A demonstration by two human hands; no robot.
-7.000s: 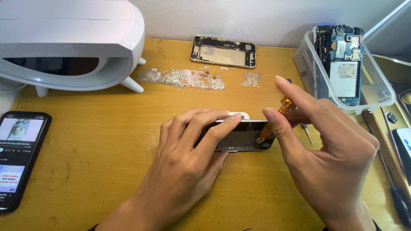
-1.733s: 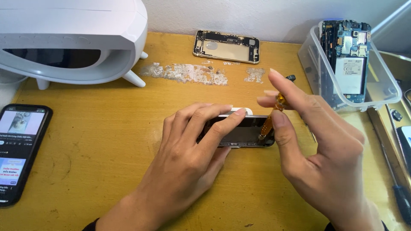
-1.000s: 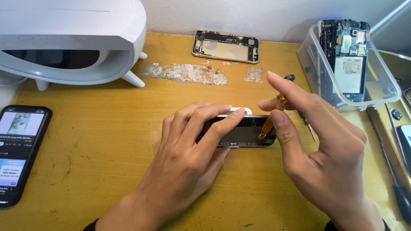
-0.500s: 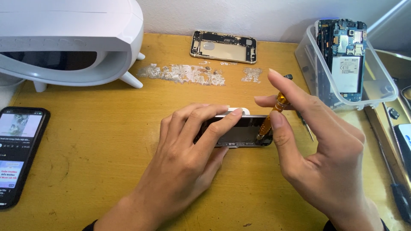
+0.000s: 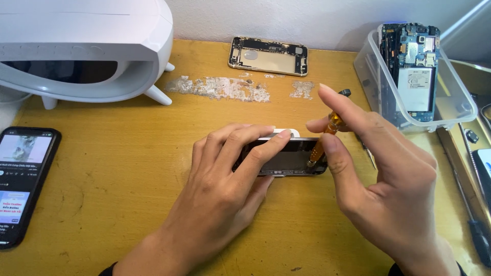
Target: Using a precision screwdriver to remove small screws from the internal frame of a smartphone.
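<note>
Two bare hands work on an opened phone point(image 5: 286, 157) lying flat on a worn wooden table point(image 5: 128, 168).

Under the left hand point(image 5: 225, 179), whose fingers press down flat on its top edge and dark inner face, the phone is pinned; its right end shows beyond the fingertips. Pinched narrowly between thumb and fingertips of the right hand point(image 5: 378, 184) is a slim screwdriver point(image 5: 327, 130) with an orange handle, its tip touching the phone's right end. Beyond the fingers lie a gold metal phone shell point(image 5: 268, 53) and scuffed pale patches. Right of them stands a clear plastic tub point(image 5: 450, 97) holding circuit boards; far left, a lit glossy black phone point(image 5: 23, 179) and a smooth white rounded appliance point(image 5: 82, 46).
</note>
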